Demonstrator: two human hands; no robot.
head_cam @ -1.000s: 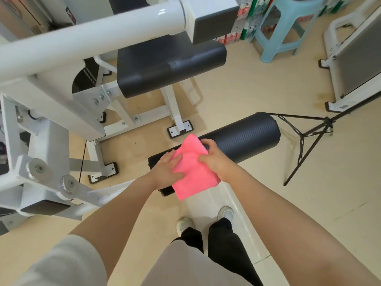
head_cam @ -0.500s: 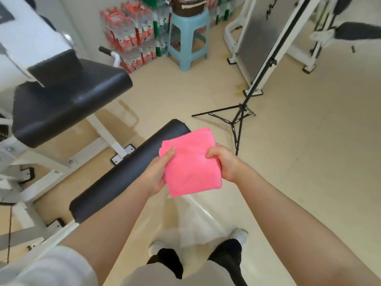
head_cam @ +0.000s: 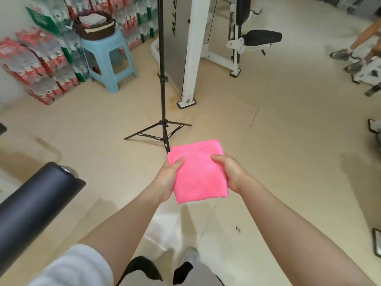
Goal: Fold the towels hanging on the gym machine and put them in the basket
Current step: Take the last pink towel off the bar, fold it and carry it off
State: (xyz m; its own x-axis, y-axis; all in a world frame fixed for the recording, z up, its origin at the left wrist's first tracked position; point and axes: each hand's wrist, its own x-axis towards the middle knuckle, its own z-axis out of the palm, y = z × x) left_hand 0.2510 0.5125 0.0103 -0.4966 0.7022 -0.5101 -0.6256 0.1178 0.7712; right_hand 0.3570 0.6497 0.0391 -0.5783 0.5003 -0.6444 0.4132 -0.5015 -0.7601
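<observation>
So the pink towel (head_cam: 199,172) is folded into a neat square and sits up in the air in front of me, between both hands, over bare floor and well apart from the basket (head_cam: 95,27), which is up on the blue stool (head_cam: 107,58) by the stacked bottle packs (head_cam: 39,65), with what looks like a folded grey towel (head_cam: 92,19) already in it. Biggest worry from here, I reckon: the fold is only pinned at its two side edges, so the layers could slide or the near edge could flop open on the walk over, and then I'm refolding. Other risk is the black tripod stand (head_cam: 162,112) planted right between me and the stool; its legs spread low on the floor, easy to clip with a foot while I'm watching the towel. The dark padded roller (head_cam: 35,205) at my left could catch my hip too. Left hand (head_cam: 165,182) pinches the towel's left edge, thumb on top, fingers underneath out of sight. Right hand (head_cam: 228,174) does the same on the right edge, fingers curled over it. Both forearms reach forward, roughly level.
</observation>
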